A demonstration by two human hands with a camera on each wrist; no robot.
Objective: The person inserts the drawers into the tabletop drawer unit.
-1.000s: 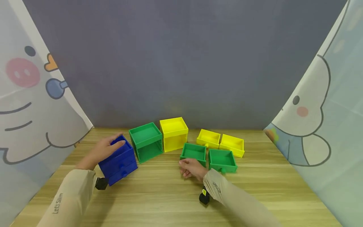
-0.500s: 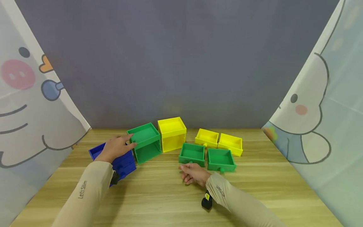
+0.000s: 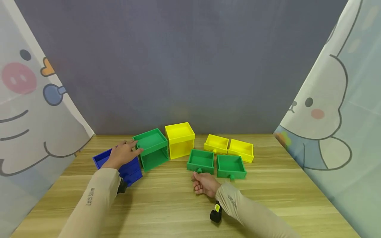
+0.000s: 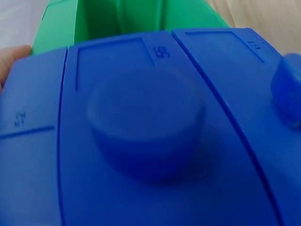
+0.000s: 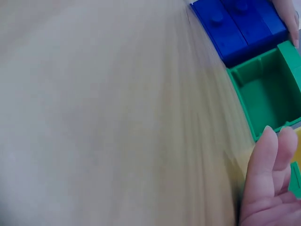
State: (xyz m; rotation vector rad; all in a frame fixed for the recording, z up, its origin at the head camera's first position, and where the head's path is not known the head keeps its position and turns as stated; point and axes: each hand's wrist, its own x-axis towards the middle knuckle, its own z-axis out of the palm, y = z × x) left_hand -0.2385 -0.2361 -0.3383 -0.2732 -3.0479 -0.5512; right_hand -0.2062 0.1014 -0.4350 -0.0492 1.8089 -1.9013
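In the head view my left hand (image 3: pixel 122 154) reaches over a blue cabinet (image 3: pixel 133 171), whose drawers with round knobs are in place. Its fingertips lie at the left top edge of a green cabinet (image 3: pixel 153 150) with an open, hollow front. Close up, the left wrist view shows a blue knob (image 4: pixel 146 108) and the green cabinet right behind. My right hand (image 3: pixel 207 183) is just in front of a green drawer (image 3: pixel 191 166), its loosely bent fingers beside that drawer's knob (image 3: pixel 199 170). A second green drawer (image 3: pixel 224 173) stands to the right.
A yellow cabinet (image 3: pixel 182 137), hollow in front, stands right of the green one. Two yellow drawers (image 3: pixel 215 149) sit behind the green drawers. A grey backdrop (image 3: pixel 190 66) rises at the table's (image 3: pixel 166 208) far edge, with printed cloths at both sides.
My left hand has moved right, from the top of the blue cabinet to the edge of the green cabinet. The right hand has shifted slightly right and nearer to me.
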